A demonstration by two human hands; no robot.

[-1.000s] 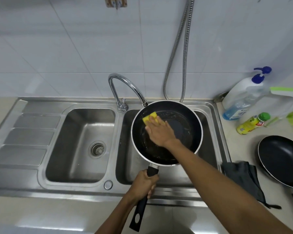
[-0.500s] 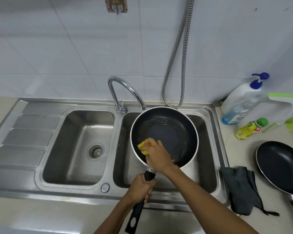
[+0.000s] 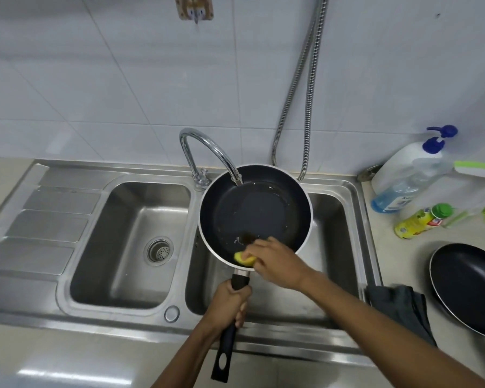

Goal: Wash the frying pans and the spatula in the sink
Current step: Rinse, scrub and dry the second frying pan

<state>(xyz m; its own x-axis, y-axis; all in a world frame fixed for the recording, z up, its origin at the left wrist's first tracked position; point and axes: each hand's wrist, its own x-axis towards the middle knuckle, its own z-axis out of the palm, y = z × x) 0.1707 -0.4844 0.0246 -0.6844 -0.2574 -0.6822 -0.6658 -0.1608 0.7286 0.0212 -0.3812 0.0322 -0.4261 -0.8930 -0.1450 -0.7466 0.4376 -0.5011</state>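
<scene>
A black frying pan (image 3: 258, 208) with a silver rim is held over the right sink basin (image 3: 331, 247), under the tap spout. My left hand (image 3: 230, 303) grips its black handle near the pan. My right hand (image 3: 275, 261) holds a yellow sponge (image 3: 244, 259) against the pan's near inner edge, by the handle joint. A second black frying pan (image 3: 471, 289) lies on the counter at the right. No spatula is visible.
The chrome tap (image 3: 205, 147) arches over the pan's far rim. The left basin (image 3: 135, 242) has a drain strainer. A dark cloth (image 3: 401, 306) lies by the sink's right edge. Soap pump bottle (image 3: 403, 177), small yellow bottle (image 3: 420, 219) and a green-trimmed container (image 3: 476, 189) stand at back right.
My right hand has swept the sponge from the pan's far left side down to its near edge by the handle. The left hand keeps its grip on the handle.
</scene>
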